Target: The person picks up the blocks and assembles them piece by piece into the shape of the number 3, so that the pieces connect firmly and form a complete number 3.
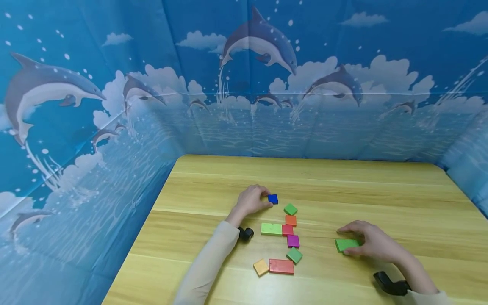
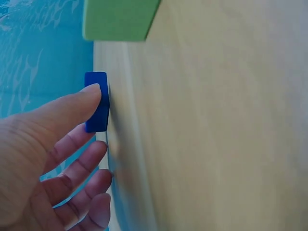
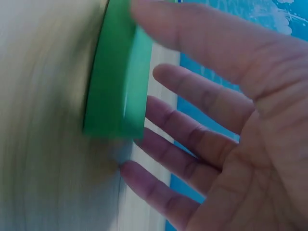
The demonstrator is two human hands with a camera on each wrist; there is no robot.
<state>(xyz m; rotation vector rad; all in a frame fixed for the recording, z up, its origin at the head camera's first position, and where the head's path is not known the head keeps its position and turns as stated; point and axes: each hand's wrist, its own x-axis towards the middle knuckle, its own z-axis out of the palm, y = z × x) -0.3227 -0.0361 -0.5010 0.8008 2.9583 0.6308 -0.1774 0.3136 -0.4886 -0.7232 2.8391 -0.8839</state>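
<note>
In the head view, my left hand point(image 1: 251, 201) is at the table's upper middle and pinches a small blue square block point(image 1: 273, 199). The left wrist view shows the thumb on one face of this blue block point(image 2: 97, 113), the index finger partly hidden behind it and the other fingers loosely bent. To the right, my right hand point(image 1: 375, 241) spans a green rectangular block point(image 1: 345, 245). Its thumb touches the near edge, while the index finger stretches out beyond the far side with table visible between. In the right wrist view, the fingers are spread beside this green block point(image 3: 115, 86).
Between the hands runs a crooked column: a green block point(image 1: 290, 209), orange block point(image 1: 291, 220), red square point(image 1: 287, 230), purple block point(image 1: 293, 241) and green block point(image 1: 295, 255). A light green rectangle point(image 1: 271, 229) adjoins the red square. Below are a red rectangle point(image 1: 281, 267) and yellow-orange block point(image 1: 261, 267).
</note>
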